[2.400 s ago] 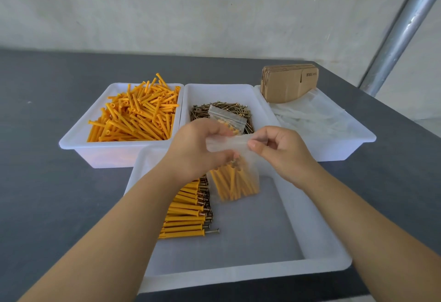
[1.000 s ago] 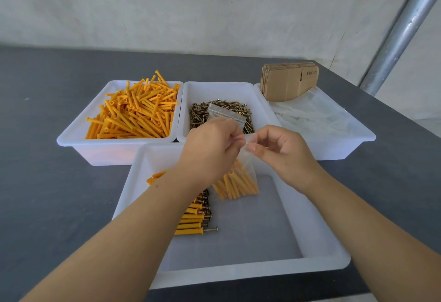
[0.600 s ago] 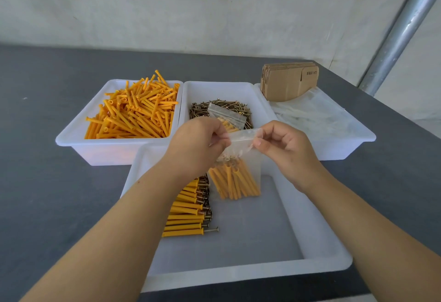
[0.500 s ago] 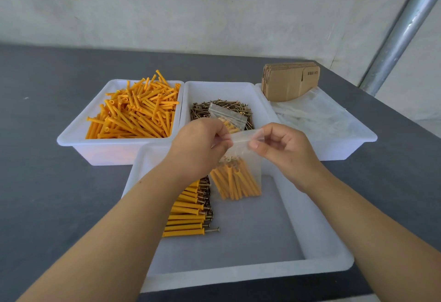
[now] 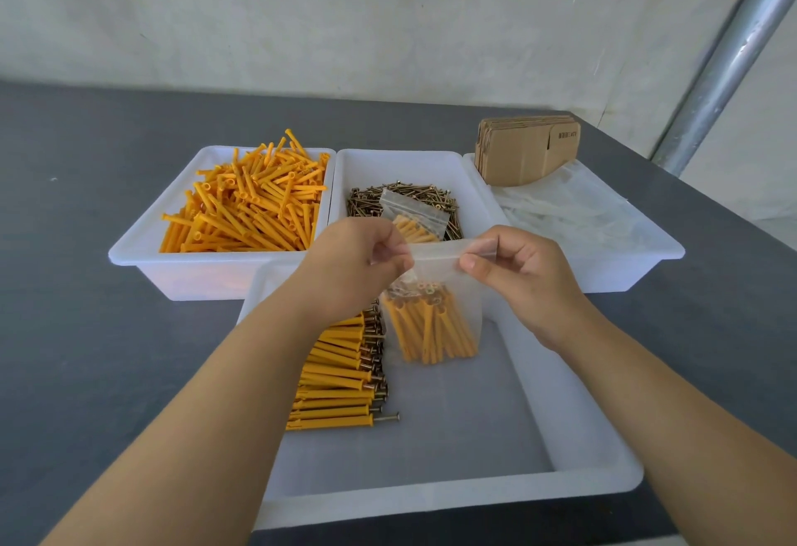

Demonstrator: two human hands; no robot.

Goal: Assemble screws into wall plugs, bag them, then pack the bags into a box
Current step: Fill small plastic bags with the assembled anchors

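Near tray (image 5: 582, 450): row of assembled plugs (image 5: 340, 373) at left. Above tray, clear bag (image 5: 435, 308) of plugs with screws, hanging upright. Left hand (image 5: 358, 269) pinching top edge at left corner, right hand (image 5: 522, 278) pinching at right (other fingers curled). Behind: loose plugs (image 5: 246, 205), screws (image 5: 366, 202) under second filled bag (image 5: 416, 220), empty bags (image 5: 573, 218), folded cartons (image 5: 526, 149).

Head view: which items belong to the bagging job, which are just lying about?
In use: held bag, left hand, right hand, assembled plugs, loose plugs, screws, filled bag, empty bags, flat boxes.
Lying about: metal pole.
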